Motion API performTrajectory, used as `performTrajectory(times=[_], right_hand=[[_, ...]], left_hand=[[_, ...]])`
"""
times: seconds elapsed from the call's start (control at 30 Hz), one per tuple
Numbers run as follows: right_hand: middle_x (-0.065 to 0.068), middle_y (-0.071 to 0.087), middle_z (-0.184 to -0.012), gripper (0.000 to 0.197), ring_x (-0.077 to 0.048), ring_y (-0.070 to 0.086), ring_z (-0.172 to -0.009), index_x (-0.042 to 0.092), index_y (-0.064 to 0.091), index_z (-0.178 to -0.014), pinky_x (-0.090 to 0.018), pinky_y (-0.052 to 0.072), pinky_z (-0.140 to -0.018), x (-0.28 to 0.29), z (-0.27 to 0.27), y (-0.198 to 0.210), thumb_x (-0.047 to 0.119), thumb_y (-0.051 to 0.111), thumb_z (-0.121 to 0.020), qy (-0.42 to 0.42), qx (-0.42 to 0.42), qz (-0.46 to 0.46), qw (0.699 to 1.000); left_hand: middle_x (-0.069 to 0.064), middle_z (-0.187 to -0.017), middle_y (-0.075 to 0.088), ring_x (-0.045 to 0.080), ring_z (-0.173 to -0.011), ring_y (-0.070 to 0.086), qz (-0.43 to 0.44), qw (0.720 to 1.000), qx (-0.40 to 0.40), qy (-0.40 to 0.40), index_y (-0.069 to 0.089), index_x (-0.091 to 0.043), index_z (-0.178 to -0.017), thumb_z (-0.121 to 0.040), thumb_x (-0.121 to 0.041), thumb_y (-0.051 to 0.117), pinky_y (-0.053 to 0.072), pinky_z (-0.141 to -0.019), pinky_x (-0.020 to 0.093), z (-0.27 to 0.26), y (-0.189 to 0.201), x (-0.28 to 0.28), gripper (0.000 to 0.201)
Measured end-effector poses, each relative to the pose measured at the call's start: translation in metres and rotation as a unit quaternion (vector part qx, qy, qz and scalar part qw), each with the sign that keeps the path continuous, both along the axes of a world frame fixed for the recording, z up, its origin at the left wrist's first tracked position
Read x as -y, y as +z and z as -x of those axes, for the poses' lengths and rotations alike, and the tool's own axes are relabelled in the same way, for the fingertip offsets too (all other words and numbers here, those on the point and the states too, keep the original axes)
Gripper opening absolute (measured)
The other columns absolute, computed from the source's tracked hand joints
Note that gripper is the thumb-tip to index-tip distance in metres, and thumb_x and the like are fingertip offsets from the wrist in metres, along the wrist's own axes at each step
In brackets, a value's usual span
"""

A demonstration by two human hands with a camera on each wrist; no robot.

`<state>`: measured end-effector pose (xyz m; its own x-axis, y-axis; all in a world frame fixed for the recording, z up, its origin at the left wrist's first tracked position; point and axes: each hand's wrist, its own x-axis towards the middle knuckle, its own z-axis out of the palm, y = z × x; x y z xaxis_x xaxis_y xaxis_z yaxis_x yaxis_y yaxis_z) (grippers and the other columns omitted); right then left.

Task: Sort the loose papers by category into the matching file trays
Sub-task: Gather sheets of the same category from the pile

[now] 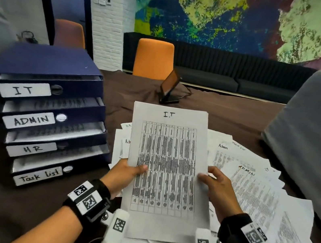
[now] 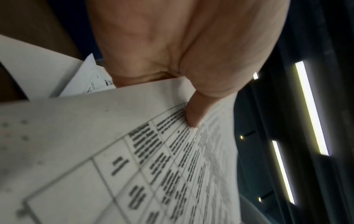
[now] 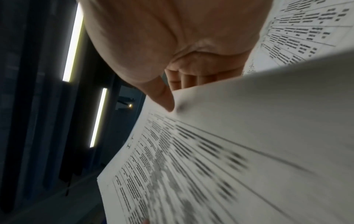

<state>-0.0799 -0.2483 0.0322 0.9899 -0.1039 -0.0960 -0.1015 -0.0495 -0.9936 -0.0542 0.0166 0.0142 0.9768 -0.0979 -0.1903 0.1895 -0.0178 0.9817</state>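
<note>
Here, both hands [image 1: 169,178] hold sheet [image 1: 166,164] headed "I.T".

**Both hands pinching one sheet**

Bare left hand [image 1: 125,170] at the left edge of the white printed table sheet headed "I.T" [image 1: 165,171], thumb on top, fingers hidden beneath; bare right hand [image 1: 217,186] pinching the right edge likewise; both forearms reaching forward, black marker-tagged bands strapped at the wrists.

left side: stacked file trays [image 1: 50,115] stand close by my left grip [image 1: 125,170], slots facing me
ahead: bare brown tabletop [image 1: 221,110] out to a small tilted screen [image 1: 169,89]
right side: loose papers [image 1: 254,192] cover the tabletop, big grey cushion thing [image 1: 318,135] walls it off
near left: open tabletop
</note>
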Motion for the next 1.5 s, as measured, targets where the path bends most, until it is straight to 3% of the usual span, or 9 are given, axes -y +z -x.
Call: performTrajectory(times=[0.1, 0.2, 0.43, 0.67, 0.9, 1.13, 1.27, 1.37, 1.5], right_hand=[[-0.002, 0.077, -0.098, 0.023, -0.02, 0.074, -0.086, 0.016, 0.066, -0.116, -0.034, 0.056, -0.076, -0.011, -0.004, -0.009, 0.008, 0.06, -0.095, 0.029, -0.006, 0.019, 0.999], [-0.006, 0.077, -0.089, 0.025, -0.023, 0.074, -0.076, 0.014, 0.064, -0.115, -0.029, 0.056, -0.061, -0.025, -0.007, -0.009, 0.001, 0.057, -0.095, 0.041, 0.008, 0.009, 0.999], [-0.01, 0.075, -0.104, 0.055, -0.025, 0.072, -0.1, 0.043, 0.052, -0.131, -0.037, 0.058, -0.083, -0.06, -0.013, 0.015, 0.005, 0.064, -0.094, 0.101, 0.061, -0.006, 0.993], [-0.015, 0.075, -0.103, 0.05, -0.028, 0.074, -0.09, 0.021, 0.055, -0.132, -0.033, 0.06, -0.069, -0.112, -0.029, 0.086, -0.01, 0.055, -0.092, 0.193, 0.108, -0.115, 0.968], [-0.018, 0.07, -0.113, 0.045, -0.018, 0.074, -0.079, 0.011, 0.054, -0.129, -0.027, 0.06, -0.067, -0.154, -0.056, 0.138, -0.014, 0.054, -0.092, 0.221, 0.107, -0.103, 0.964], [-0.014, 0.071, -0.115, 0.039, -0.025, 0.072, -0.093, 0.013, 0.061, -0.126, -0.037, 0.06, -0.085, -0.159, -0.071, 0.148, -0.005, 0.059, -0.092, 0.227, 0.112, -0.04, 0.967], [-0.014, 0.072, -0.107, 0.022, -0.021, 0.07, -0.084, 0.007, 0.071, -0.107, -0.03, 0.059, -0.075, -0.166, -0.062, 0.147, 0.005, 0.051, -0.098, 0.247, 0.096, -0.072, 0.961], [-0.014, 0.075, -0.102, 0.037, -0.024, 0.072, -0.084, 0.005, 0.07, -0.11, -0.03, 0.059, -0.067, -0.175, -0.055, 0.144, 0.002, 0.036, -0.096, 0.286, 0.074, -0.114, 0.949], [-0.003, 0.077, -0.095, 0.029, -0.011, 0.072, -0.078, 0.012, 0.068, -0.111, -0.02, 0.056, -0.061, -0.187, -0.05, 0.141, -0.002, 0.046, -0.1, 0.344, 0.122, -0.054, 0.93]], left_hand=[[0.008, -0.119, 0.072, 0.027, -0.114, 0.067, 0.051, 0.997, -0.014, 0.05, 0.063, -0.007, -0.129, -0.1, -0.015, 0.057, 0.047, -0.106, 0.051, 0.003, 0.004, -0.011, 0.03], [0.006, -0.131, 0.066, 0.021, -0.12, 0.063, 0.031, 0.996, 0.024, 0.081, 0.059, -0.011, -0.134, -0.102, -0.015, 0.055, 0.042, -0.111, 0.044, 0.006, 0.008, -0.025, 0.033], [-0.008, -0.143, 0.055, 0.016, -0.122, 0.061, -0.018, 0.982, 0.129, 0.136, 0.013, -0.045, -0.156, -0.097, 0.003, 0.057, 0.047, -0.107, 0.045, 0.027, 0.037, -0.066, 0.087], [0.001, -0.132, 0.066, 0.02, -0.115, 0.067, 0.09, 0.961, 0.157, 0.207, 0.051, -0.031, -0.142, -0.101, -0.01, 0.051, 0.052, -0.101, 0.047, 0.052, 0.092, -0.115, 0.045], [-0.001, -0.127, 0.069, 0.018, -0.101, 0.07, 0.145, 0.959, 0.182, 0.161, 0.048, -0.03, -0.145, -0.104, -0.02, 0.043, 0.057, -0.078, 0.041, 0.068, 0.114, -0.161, 0.043], [-0.002, -0.122, 0.072, 0.018, -0.098, 0.07, 0.139, 0.954, 0.184, 0.191, 0.048, -0.022, -0.147, -0.105, -0.015, 0.036, 0.047, -0.099, 0.048, 0.061, 0.109, -0.163, 0.044], [0.005, -0.13, 0.068, 0.031, -0.123, 0.061, 0.125, 0.939, 0.217, 0.234, 0.059, -0.021, -0.138, -0.1, -0.017, 0.041, 0.046, -0.107, 0.051, 0.065, 0.116, -0.185, 0.042], [0.004, -0.118, 0.073, 0.015, -0.103, 0.07, 0.078, 0.924, 0.252, 0.276, 0.066, -0.021, -0.128, -0.101, -0.005, 0.049, 0.058, -0.089, 0.03, 0.074, 0.127, -0.197, 0.035], [0.006, -0.118, 0.073, 0.027, -0.118, 0.064, 0.088, 0.916, 0.251, 0.3, 0.069, -0.021, -0.121, -0.085, -0.007, 0.069, 0.05, -0.102, 0.042, 0.084, 0.13, -0.219, 0.039]])
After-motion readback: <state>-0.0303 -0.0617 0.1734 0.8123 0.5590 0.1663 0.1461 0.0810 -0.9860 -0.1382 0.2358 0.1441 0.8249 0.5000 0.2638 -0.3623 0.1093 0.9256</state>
